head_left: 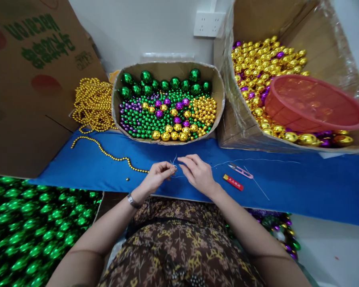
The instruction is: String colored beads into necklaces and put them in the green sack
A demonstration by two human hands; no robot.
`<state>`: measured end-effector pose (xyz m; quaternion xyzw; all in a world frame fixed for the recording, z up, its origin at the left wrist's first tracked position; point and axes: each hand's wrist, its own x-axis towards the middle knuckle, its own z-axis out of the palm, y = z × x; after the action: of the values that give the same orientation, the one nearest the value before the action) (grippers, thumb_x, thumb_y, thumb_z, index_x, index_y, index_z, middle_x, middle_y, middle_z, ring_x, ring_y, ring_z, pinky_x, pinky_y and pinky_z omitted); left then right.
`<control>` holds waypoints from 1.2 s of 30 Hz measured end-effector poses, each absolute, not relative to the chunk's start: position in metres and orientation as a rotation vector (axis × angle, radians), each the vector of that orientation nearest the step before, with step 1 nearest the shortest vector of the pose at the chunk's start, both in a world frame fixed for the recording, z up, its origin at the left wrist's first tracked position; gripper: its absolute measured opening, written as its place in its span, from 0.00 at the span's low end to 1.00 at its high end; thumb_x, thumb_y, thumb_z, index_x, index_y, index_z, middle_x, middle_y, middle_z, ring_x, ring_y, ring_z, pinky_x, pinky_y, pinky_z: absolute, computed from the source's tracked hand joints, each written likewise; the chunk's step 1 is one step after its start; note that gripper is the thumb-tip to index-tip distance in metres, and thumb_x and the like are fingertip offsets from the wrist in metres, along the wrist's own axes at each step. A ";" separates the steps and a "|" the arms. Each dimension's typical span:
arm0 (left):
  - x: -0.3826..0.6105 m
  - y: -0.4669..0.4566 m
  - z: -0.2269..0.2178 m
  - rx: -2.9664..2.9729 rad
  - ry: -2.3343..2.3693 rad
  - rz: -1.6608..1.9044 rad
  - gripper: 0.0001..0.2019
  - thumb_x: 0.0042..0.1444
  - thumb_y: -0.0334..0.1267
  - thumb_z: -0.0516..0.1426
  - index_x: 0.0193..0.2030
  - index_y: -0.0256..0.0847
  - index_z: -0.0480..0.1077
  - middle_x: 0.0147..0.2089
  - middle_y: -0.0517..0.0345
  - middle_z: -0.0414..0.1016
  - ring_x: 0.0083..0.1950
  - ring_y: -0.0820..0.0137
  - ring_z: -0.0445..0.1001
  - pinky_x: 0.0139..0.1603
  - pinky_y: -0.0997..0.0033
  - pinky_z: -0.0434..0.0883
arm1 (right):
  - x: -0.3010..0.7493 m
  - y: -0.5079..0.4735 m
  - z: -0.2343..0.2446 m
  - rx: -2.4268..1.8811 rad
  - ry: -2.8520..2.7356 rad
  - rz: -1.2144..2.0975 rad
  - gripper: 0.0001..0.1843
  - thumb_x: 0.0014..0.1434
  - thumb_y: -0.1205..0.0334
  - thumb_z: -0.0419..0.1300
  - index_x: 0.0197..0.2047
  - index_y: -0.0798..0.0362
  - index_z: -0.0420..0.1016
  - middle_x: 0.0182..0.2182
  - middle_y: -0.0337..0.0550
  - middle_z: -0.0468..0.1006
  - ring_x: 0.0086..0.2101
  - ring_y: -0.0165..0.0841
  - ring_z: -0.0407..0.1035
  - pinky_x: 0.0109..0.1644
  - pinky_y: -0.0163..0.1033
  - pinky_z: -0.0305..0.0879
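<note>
My left hand (159, 174) is closed in a pinch on white thread, which forms a small loop and loose ends at the fingertips. A string of gold beads (107, 154) runs across the blue cloth to that hand. My right hand (199, 173) is just right of the loop, with thumb and forefinger bent and a gap between their tips. The thread (257, 160) stretches away to the right over the cloth. Right of my right hand lie pink-handled thread snips (241, 171), a red and yellow packet (233, 182) and a thin needle-like rod (261, 189).
Behind my hands stands a cut-down carton (114, 105) of green, purple and gold beads. Heaped gold bead strings (92, 105) lie to its left. At right, a large carton (233, 119) holds gold beads and a red basin (314, 103). Green balls (36, 227) fill the lower left.
</note>
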<state>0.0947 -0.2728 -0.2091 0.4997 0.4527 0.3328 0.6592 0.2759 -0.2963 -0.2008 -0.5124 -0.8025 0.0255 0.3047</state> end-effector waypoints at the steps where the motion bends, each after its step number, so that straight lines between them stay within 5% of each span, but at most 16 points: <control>1: 0.096 -0.273 -0.209 1.134 1.041 0.784 0.17 0.46 0.49 0.65 0.29 0.34 0.73 0.27 0.58 0.73 0.27 0.76 0.65 0.27 0.76 0.63 | 0.275 -0.299 -0.201 -1.323 -2.123 0.040 0.13 0.67 0.60 0.52 0.49 0.50 0.75 0.41 0.44 0.77 0.37 0.28 0.72 0.42 0.32 0.63; 9: 0.099 -0.275 -0.207 1.245 1.049 0.817 0.17 0.49 0.50 0.63 0.33 0.35 0.75 0.30 0.55 0.76 0.28 0.74 0.67 0.29 0.74 0.66 | 0.264 -0.307 -0.205 -1.404 -2.094 -0.076 0.11 0.67 0.61 0.53 0.41 0.51 0.78 0.34 0.41 0.80 0.34 0.29 0.72 0.39 0.34 0.60; 19: 0.100 -0.280 -0.214 1.774 1.231 0.913 0.08 0.58 0.39 0.56 0.34 0.38 0.74 0.31 0.55 0.76 0.33 0.71 0.71 0.36 0.71 0.65 | 0.253 -0.307 -0.208 -1.591 -2.099 -0.050 0.11 0.65 0.65 0.52 0.37 0.52 0.75 0.30 0.43 0.77 0.32 0.31 0.69 0.37 0.36 0.57; 28: 0.107 -0.271 -0.216 1.056 1.064 0.806 0.21 0.46 0.54 0.64 0.31 0.35 0.70 0.25 0.61 0.67 0.22 0.79 0.58 0.22 0.77 0.55 | 0.250 -0.290 -0.209 -1.031 -0.696 1.402 0.09 0.56 0.55 0.60 0.33 0.50 0.65 0.25 0.32 0.66 0.23 0.24 0.59 0.26 0.30 0.57; 33: 0.107 -0.271 -0.218 1.292 1.109 0.840 0.20 0.51 0.55 0.60 0.29 0.36 0.69 0.25 0.61 0.67 0.26 0.76 0.59 0.27 0.76 0.58 | 0.253 -0.286 -0.196 -0.897 -0.440 1.549 0.14 0.50 0.56 0.66 0.35 0.50 0.66 0.34 0.35 0.74 0.24 0.21 0.60 0.24 0.27 0.58; 36: 0.108 -0.272 -0.216 1.401 1.095 0.827 0.19 0.54 0.53 0.58 0.29 0.36 0.68 0.25 0.61 0.67 0.27 0.75 0.60 0.29 0.74 0.60 | 0.253 -0.285 -0.194 -0.911 -0.504 1.531 0.15 0.52 0.53 0.66 0.34 0.50 0.64 0.28 0.31 0.71 0.21 0.20 0.58 0.22 0.26 0.57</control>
<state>0.1079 -0.2721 -0.2161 0.5934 0.4641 0.3503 0.5566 0.2534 -0.2851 -0.1941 -0.3930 -0.2175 0.6608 0.6013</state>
